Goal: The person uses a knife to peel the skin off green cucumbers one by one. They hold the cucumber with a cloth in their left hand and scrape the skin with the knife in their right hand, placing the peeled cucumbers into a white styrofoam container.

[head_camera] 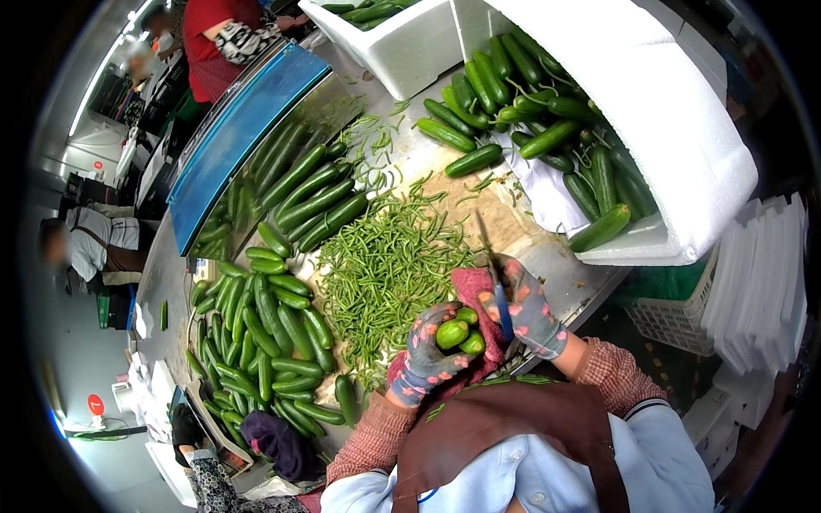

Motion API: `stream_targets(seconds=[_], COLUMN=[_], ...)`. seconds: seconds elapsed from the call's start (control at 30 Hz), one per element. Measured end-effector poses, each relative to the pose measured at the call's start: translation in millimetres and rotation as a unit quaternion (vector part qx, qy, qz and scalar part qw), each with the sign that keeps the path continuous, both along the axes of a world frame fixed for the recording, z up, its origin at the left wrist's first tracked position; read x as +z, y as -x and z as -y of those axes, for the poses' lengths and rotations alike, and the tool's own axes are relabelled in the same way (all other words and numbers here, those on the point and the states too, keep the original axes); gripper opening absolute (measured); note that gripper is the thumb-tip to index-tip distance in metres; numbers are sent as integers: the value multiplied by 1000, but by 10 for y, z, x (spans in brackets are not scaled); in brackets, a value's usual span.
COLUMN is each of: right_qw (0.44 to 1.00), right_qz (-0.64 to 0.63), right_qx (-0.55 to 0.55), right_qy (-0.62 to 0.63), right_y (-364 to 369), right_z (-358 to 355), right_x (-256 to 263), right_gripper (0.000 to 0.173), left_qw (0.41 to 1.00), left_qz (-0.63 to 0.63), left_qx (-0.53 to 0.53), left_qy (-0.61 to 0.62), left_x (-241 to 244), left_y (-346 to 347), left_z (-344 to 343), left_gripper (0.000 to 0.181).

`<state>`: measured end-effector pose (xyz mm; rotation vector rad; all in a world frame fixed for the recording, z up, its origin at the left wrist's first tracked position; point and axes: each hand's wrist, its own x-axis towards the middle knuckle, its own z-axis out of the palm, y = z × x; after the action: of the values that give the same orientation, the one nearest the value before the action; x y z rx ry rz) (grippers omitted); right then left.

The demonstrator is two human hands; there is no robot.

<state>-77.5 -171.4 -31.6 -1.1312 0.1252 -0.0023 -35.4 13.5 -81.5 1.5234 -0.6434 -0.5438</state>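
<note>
My left hand (424, 351), in a grey glove with a pink flower pattern, is closed around three small cucumbers (452, 334). Their rounded ends face up. My right hand (531, 315), in a matching glove, grips a blue-handled cutting tool (503, 308). Its narrow dark blade points away from me; whether it is a knife or scissors cannot be told. A dark pink cloth (471, 282) lies between and under my hands. Just beyond them spreads a heap of short green stem pieces (391, 263) on the worktable.
Many loose cucumbers (263, 340) cover the table's left side, with larger ones (327, 199) by a blue-edged metal panel (247, 134). A tipped white foam box (693, 147) spills cucumbers at right. A black-gloved co-worker's hand (184, 423) is at lower left. White crates (670, 320) stand at right.
</note>
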Motion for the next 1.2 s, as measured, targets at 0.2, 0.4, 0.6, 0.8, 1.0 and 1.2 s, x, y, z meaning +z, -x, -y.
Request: stream_targets(seconds=[0.2,0.4,0.6,0.8,1.0,1.2], right_qw=[915,968,895,868,818,777], right_qz=[180,23,-16,20,110,156], right_qx=[59,-69,-27,27,-124,-106], right_qy=[355,241,446,495,551,601], right_y=[-51,-81,56,220,140,103], right_z=[7,31,186,143,78,-11], right_x=[170,-187,-361,-743,-186,-154], right_gripper=[46,47,40,34,37,43], left_qw=[999,999,965,955,669,621], left_qz=[38,-20,-224,-176,-513,-548], left_qx=[-15,-33,27,191,237,255], left_qy=[0,-23,133,141,483,499], left_x=[-88,173,270,300,612,665], left_y=[-20,-111,-65,-288,-602,-588], left_z=[-54,151,192,29,29,136], left_gripper=[71,67,65,50,51,53])
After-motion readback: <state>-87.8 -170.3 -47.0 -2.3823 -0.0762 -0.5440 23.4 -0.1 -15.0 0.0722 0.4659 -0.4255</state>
